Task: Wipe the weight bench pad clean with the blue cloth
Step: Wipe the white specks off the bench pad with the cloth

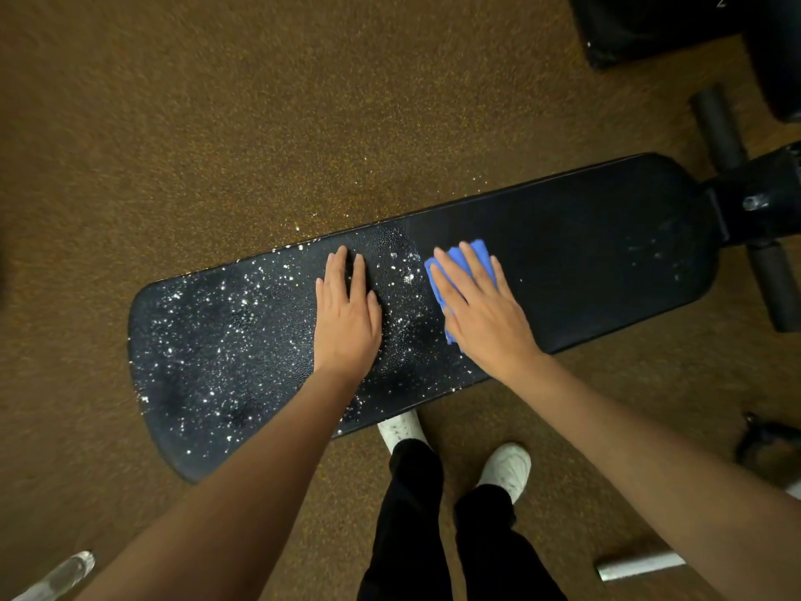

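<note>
While our right hand [481, 305] presses flat on the blue cloth [455, 271], fingers straight and spread over it, we see the cloth bunched on the weight bench pad [585, 253] near the middle of its length. Only the cloth's far and left edges show past our fingers; the rest lies under the palm.

Our left hand [346, 314] rests palm down on the pad just beside the cloth, fingers straight and close together, grasping nothing. Between the two hands we see a strip of pad scattered with white specks [403, 275].

We find the pad's left half, from our left hand out to the rounded end, thickly dotted with the same white specks. To the right of the cloth the black surface looks mostly dark and smooth, with only a few faint marks near the far right end. Some specks also lie on the brown speckled floor [216, 123] along the pad's far edge.

At the pad's right end we see the black bench frame [754, 201] and its foam rollers [717, 123]. Below the pad stand our white shoes [507, 468] and black trousers [411, 514]. A pale metal bar [637, 566] lies on the floor at lower right.
</note>
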### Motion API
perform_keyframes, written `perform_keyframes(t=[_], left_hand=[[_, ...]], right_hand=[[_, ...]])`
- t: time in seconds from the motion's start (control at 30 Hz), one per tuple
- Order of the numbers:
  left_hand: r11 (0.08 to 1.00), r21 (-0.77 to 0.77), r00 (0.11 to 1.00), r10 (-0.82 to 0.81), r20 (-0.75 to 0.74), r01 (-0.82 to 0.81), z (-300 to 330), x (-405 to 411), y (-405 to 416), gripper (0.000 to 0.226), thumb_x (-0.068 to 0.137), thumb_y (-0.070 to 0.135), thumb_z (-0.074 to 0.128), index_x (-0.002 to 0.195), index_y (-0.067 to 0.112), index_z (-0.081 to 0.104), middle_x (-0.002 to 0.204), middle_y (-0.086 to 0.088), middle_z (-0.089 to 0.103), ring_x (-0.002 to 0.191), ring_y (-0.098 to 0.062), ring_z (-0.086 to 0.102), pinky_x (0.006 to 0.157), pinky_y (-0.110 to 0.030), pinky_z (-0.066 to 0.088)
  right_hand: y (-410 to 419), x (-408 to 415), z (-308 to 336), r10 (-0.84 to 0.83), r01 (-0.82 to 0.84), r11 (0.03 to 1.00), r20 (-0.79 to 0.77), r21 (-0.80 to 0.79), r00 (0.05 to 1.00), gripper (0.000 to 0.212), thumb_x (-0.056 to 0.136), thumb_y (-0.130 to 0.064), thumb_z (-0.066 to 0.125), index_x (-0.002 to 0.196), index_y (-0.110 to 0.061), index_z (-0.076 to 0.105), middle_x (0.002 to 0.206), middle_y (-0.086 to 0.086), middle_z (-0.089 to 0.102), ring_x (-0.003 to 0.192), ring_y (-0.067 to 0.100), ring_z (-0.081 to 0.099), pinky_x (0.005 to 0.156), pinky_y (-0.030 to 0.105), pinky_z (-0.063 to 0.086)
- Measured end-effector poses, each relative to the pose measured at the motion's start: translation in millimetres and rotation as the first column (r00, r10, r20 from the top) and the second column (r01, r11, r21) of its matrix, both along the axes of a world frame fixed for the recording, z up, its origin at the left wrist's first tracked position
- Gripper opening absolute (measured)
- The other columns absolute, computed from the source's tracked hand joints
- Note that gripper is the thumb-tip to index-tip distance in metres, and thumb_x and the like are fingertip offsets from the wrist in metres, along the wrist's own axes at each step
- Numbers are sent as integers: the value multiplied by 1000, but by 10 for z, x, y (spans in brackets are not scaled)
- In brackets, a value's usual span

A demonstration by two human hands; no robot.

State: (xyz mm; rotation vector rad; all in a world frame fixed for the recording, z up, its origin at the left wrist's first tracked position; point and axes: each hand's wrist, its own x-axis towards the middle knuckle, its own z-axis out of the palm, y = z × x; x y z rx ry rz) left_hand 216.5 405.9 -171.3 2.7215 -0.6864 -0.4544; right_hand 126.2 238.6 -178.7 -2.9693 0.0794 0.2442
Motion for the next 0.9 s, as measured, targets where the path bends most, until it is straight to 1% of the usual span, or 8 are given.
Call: perform_keyframes(t=[0.2,0.3,0.4,0.47,0.6,0.77,0.83,0.9], left_hand=[[1000,4,1000,10,-8,-10,26,-12,-14,48,99,18,30,143,3,23,153,-16,11,143,-27,6,116,-43,8],[1000,17,1000,11,-23,-11,42,-18,-12,49,99,21,28,145,4,20,154,-14,8,143,-26,2,116,-42,5],[1000,21,1000,6,-22,-6,33,-25,-12,49,99,21,28,145,4,18,154,-15,9,143,-27,0,116,-42,4],[1000,26,1000,3,-20,-2,11,-35,-7,50,99,20,28,145,4,16,154,-15,9,143,-27,-1,116,-42,3],[1000,13,1000,17,-7,-17,-21,-61,-21,51,98,22,25,144,2,19,153,-17,13,143,-30,3,115,-44,5],[999,6,999,32,-8,-32,21,-59,-55,48,98,16,32,143,1,23,153,-18,13,143,-30,6,115,-46,8],[999,12,999,36,-11,-36,29,-58,-67,49,99,17,31,144,2,22,153,-16,12,143,-29,4,116,-44,6],[999,28,999,39,-12,-39,24,-69,-71,49,99,19,30,144,2,20,154,-15,10,143,-28,1,116,-44,5]], right_hand=[[-106,-461,28,120,-120,990,-8,-74,993,63,83,-18,54,142,-7,34,151,8,31,139,34,26,110,52,23],[-177,-647,58,-44,42,997,-36,-69,998,70,80,-16,63,142,-5,33,152,11,29,139,36,24,109,55,22],[-274,-547,92,-346,345,938,-46,-26,937,58,88,-16,52,141,-3,33,153,13,26,140,38,20,108,58,21],[-270,-257,106,-415,416,909,-51,10,908,54,90,-21,34,141,-2,34,152,13,28,139,40,22,107,60,23],[6,263,32,-289,289,956,-17,56,957,61,85,-27,26,140,-3,38,149,13,34,137,41,28,106,60,23],[172,-28,16,-88,88,995,-1,46,996,58,84,-24,35,140,-7,39,150,9,35,137,34,30,107,55,26],[-56,-144,6,-163,163,987,-7,-2,987,60,83,-25,40,140,-6,38,149,10,34,137,36,31,107,56,26],[-286,-70,-13,-317,317,948,-16,-17,948,59,86,-26,32,140,-4,36,149,12,34,137,38,29,107,57,25]])
